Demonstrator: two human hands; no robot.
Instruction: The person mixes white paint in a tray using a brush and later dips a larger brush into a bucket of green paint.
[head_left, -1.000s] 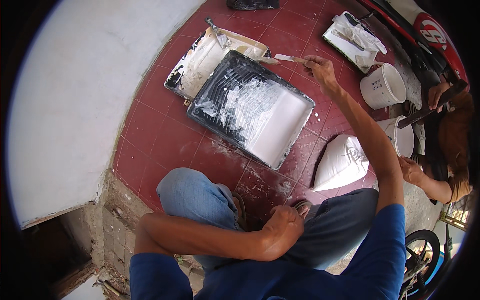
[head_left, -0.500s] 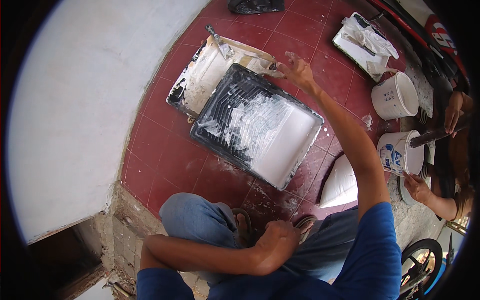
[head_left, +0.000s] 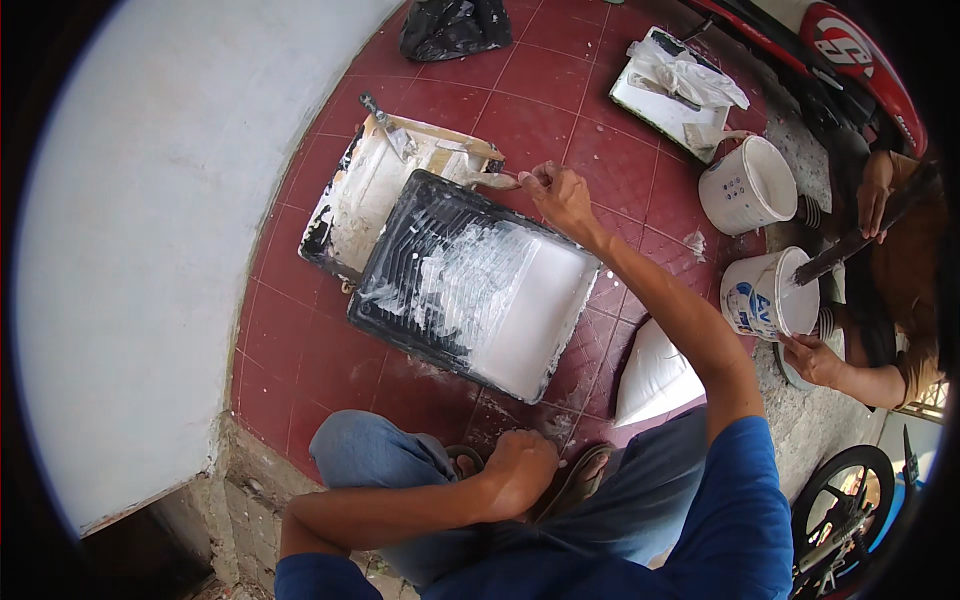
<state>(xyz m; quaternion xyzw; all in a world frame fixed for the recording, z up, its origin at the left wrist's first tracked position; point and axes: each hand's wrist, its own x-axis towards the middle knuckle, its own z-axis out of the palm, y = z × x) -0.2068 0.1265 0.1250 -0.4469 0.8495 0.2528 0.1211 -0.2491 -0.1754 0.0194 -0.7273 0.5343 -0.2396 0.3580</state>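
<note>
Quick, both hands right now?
Left hand: curled closed, nothing visible in it.
Right hand: at the end of a tool handle; whether it grips cannot be told.

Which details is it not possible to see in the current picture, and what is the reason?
All in the head view:
- Left hand: palm, turned away from the camera.
- Right hand: whether it grips the handle or only touches it, too small to tell.
- Rear tray: one part, covered by the front tray.
- White bag: one part, behind the right arm.
- Motorbike: cut off by the picture's edge.
</note>
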